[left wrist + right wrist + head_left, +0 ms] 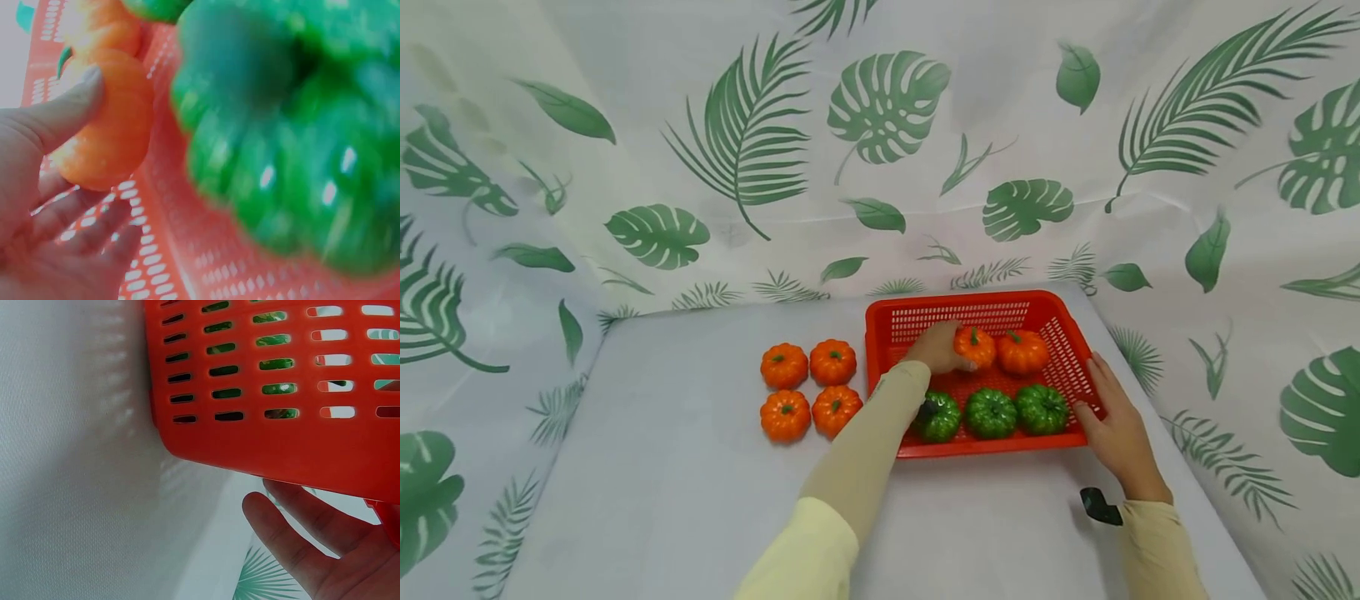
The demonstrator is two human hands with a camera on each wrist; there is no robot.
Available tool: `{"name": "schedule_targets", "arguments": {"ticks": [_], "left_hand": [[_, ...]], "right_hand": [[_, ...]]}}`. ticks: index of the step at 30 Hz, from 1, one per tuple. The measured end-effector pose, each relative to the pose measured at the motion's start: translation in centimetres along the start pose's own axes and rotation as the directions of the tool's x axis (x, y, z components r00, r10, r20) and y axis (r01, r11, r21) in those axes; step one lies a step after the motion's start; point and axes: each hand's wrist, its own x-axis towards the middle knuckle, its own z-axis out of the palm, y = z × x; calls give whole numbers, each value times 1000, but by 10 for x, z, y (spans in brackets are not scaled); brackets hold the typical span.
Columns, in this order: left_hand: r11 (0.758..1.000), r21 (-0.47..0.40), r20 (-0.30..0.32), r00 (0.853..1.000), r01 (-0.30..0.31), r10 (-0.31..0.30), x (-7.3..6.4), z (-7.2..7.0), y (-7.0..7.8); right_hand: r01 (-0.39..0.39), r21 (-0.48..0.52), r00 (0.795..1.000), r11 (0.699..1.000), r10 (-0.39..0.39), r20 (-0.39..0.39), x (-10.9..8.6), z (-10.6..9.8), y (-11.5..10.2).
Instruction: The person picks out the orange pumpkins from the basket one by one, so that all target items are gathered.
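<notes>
In the head view my left hand (936, 347) reaches into the red basket (992, 448) and holds an orange pumpkin (974, 348). Its thumb lies on that pumpkin (122, 125) in the left wrist view, with the other fingers spread below and partly hidden. A second orange pumpkin (1023, 352) sits just to the right. Three green pumpkins (991, 413) line the near side of the basket, the leftmost partly covered by the left wrist. My right hand (1117, 425) grips the right rim, thumb on top, fingers (281, 534) along the outer side.
Several orange pumpkins (785, 367) stand in two rows on the white table (685, 492), left of the basket. Leaf-patterned cloth (760, 167) hangs behind and at both sides. A black wrist device (1101, 506) sticks out by the right sleeve.
</notes>
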Motion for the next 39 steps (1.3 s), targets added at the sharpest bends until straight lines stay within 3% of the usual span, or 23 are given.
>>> {"name": "schedule_targets", "arguments": {"ticks": [4, 8, 16, 27, 32, 39], "left_hand": [[995, -91, -8, 999, -49, 48, -1, -15, -7], [987, -146, -51, 997, -63, 56, -9, -31, -13], [963, -251, -133, 989, -100, 68, -39, -62, -27], [936, -334, -280, 960, -113, 16, -82, -99, -62], [908, -410, -360, 930, -92, -68, -105, -113, -85], [862, -502, -469, 860, -70, -203, -138, -125, -125]], "right_hand": [[4, -2, 1000, 1000, -4, 2, 1, -1, 0], [-4, -7, 1000, 1000, 4, 10, 2, -1, 1], [-12, -10, 1000, 1000, 12, 25, -3, -1, 1], [1, -22, 1000, 1000, -1, 15, -4, 0, 4], [1, -22, 1000, 1000, -1, 19, -4, 2, 4], [8, -14, 1000, 1000, -8, 18, -1, 4, 0]]}}
